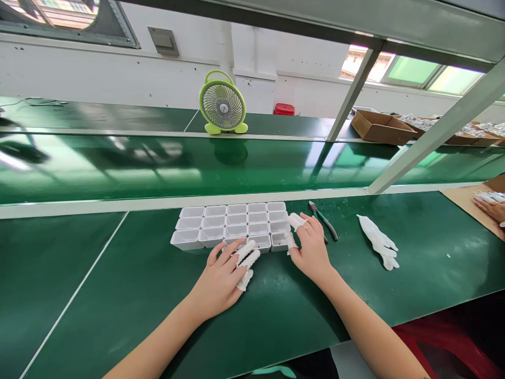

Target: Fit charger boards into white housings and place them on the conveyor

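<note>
Several small white open trays [213,233] stand together in rows on the green table [130,279]. My left hand [223,273] lies at the front edge of the rows, fingers spread, with white covers on some fingers. At the right end of the rows is my right hand [310,245], its thumb and index finger apart beside the trays, both with white covers. Neither hand shows anything held. Just beyond the right hand lie pliers [327,223] with dark and green handles.
A white glove [379,241] lies to the right. At the far right edge another person's hand [491,208] rests over cardboard. Behind are a green conveyor belt [260,163], a slanted metal post [437,129], a green fan [223,105] and cardboard boxes [381,128].
</note>
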The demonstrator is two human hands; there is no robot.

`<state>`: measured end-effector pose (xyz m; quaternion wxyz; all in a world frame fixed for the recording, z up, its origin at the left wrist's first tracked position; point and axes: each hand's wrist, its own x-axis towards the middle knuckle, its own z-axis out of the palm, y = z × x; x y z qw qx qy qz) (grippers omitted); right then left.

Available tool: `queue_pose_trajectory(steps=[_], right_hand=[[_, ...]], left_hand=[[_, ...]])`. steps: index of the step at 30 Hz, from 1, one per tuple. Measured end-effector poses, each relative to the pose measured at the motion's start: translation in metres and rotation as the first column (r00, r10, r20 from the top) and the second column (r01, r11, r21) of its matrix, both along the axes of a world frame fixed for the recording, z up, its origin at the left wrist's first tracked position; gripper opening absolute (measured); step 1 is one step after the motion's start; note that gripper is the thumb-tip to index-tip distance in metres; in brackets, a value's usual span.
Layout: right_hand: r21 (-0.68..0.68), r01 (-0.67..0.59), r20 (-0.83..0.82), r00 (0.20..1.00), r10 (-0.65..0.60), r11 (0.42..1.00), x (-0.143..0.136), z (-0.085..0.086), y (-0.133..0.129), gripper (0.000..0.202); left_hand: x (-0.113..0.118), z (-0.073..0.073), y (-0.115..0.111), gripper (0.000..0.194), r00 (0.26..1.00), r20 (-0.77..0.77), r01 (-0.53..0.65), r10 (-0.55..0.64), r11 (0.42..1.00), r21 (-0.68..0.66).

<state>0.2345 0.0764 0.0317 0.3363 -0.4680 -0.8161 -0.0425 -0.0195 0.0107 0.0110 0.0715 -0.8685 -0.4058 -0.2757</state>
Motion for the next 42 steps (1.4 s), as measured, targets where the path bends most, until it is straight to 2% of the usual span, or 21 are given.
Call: queue_pose_trajectory(steps=[4, 7, 11, 18, 32, 42], right_hand=[[-0.054, -0.005, 0.019, 1.0, 0.006, 0.999, 0.0027, 0.0, 0.0003, 0.026], [-0.077, -0.016, 0.07, 0.997, 0.021, 0.997, 0.0027, -0.0017, -0.0002, 0.021], [-0.11, -0.017, 0.141, 0.99, 0.032, 0.994, -0.0006, -0.0043, -0.0021, 0.026], [-0.187, 0.011, 0.223, 0.974, 0.031, 0.982, -0.0029, -0.0039, -0.0038, 0.033], [-0.228, 0.017, 0.202, 0.979, 0.03, 0.974, -0.0033, -0.0061, -0.0018, 0.036], [-0.178, -0.019, 0.166, 0.985, 0.049, 0.984, -0.0026, -0.0032, -0.0031, 0.044]], left_hand=[[-0.0005, 0.0003, -0.0003, 0.015, 1.0, -0.01, -0.005, 0.005, 1.0, 0.002], [-0.0004, 0.0025, -0.0004, 0.024, 1.0, -0.019, -0.002, 0.002, 1.0, 0.003], [0.0006, 0.0062, -0.0002, 0.034, 1.0, -0.027, 0.008, -0.008, 1.0, 0.025], [0.0012, 0.0057, -0.0009, 0.029, 1.0, -0.013, 0.003, -0.002, 0.999, 0.037], [0.0024, 0.007, 0.0, 0.027, 1.0, -0.009, -0.001, 0.001, 1.0, 0.022], [0.0003, 0.0065, -0.0003, 0.025, 1.0, -0.012, 0.002, -0.001, 0.999, 0.033]])
